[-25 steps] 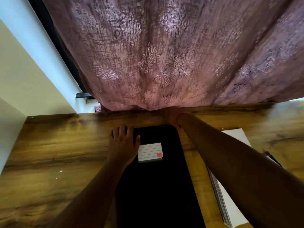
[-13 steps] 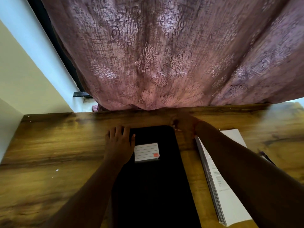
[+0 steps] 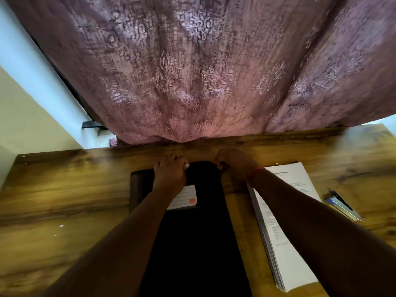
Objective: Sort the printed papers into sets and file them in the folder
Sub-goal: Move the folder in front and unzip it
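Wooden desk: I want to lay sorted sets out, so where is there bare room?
The widest bare patch of the brown wooden desk lies left of the black folder, out to the wall. A narrower strip runs between folder and white printed paper stack. The right side is crowded: stack, then a blue-and-silver pen. Both hands occupy the folder's far edge.

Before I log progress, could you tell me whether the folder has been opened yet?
No, the black folder lies closed on the table.
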Motion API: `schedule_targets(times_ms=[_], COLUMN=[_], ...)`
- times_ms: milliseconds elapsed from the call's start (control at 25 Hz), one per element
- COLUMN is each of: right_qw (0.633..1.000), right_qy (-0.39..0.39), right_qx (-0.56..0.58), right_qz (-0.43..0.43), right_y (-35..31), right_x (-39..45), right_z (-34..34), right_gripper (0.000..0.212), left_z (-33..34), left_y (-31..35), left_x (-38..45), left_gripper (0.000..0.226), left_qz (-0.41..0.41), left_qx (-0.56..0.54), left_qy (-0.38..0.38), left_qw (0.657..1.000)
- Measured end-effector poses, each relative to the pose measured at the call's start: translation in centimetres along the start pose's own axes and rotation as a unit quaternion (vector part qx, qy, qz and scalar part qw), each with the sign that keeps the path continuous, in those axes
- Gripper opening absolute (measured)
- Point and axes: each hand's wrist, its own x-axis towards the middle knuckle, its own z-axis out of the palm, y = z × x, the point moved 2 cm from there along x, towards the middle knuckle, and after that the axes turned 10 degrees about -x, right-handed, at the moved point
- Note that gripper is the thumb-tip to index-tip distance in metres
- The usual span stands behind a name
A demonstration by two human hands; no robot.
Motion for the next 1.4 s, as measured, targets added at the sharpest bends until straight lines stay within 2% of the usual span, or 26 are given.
schedule_targets(times_ms=[120, 320, 480, 640, 720, 880, 960, 1120, 1240, 1320, 1400], right_qw=[1.0, 0.999, 0.998, 0.987, 0.987, 0.994, 0.994, 0.983, 0.977, 0.975, 0.979], right_qy=[-0.004, -0.03, 0.015, 0.071, 0.069, 0.046, 0.015, 0.037, 0.061, 0.073, 0.052], right_qx=[-0.012, -0.038, 0.009, 0.041, 0.021, -0.036, -0.049, 0.045, 0.08, 0.086, 0.061], right_qz=[-0.016, -0.026, 0.064, 0.137, 0.142, 0.089, 0.101, 0.174, 0.189, 0.193, 0.189], right_y=[-0.4, -1.1, -1.6, -2.8, -3.3, -4.2, -4.3, -4.3, -4.7, -4.8, -4.6], right_x=[-1.4, -3.8, -4.4, -4.6, -5.0, -6.9, -7.3, -6.7, -6.9, -7.0, -6.7], right_z=[0.3, 0.7, 1.1, 2.3, 1.8, 0.9, 1.0, 0.4, 0.8, 1.0, 0.8], right_gripper=[0.01, 0.024, 0.018, 0.015, 0.014, 0.024, 0.027, 0.028, 0.03, 0.037, 0.035], left_z=[0.0, 0.3, 0.3, 1.1, 2.0, 2.3, 2.5, 2.6, 2.4, 2.8, 3.4], left_y=[-0.3, 0.5, 1.0, 3.5, 4.7, 5.1, 5.1, 5.5, 6.6, 7.7, 8.3], left_x=[0.1, -0.6, 0.1, 1.5, 1.3, 1.3, 1.1, 0.7, 1.1, 1.4, 1.7], left_gripper=[0.018, 0.012, 0.015, 0.035, 0.033, 0.021, 0.019, 0.023, 0.031, 0.024, 0.016], left_qz=[-0.009, 0.008, 0.016, 0.062, 0.071, 0.013, 0.02, 0.013, 0.051, 0.084, 0.083], left_qx=[0.007, -0.006, -0.011, 0.022, 0.019, -0.038, -0.047, -0.056, -0.054, -0.053, -0.073], left_qy=[0.028, 0.024, -0.015, -0.099, -0.09, -0.077, -0.069, -0.057, -0.092, -0.126, -0.148], left_qw=[1.0, 1.0, 1.0, 0.993, 0.993, 0.996, 0.996, 0.997, 0.993, 0.987, 0.983])
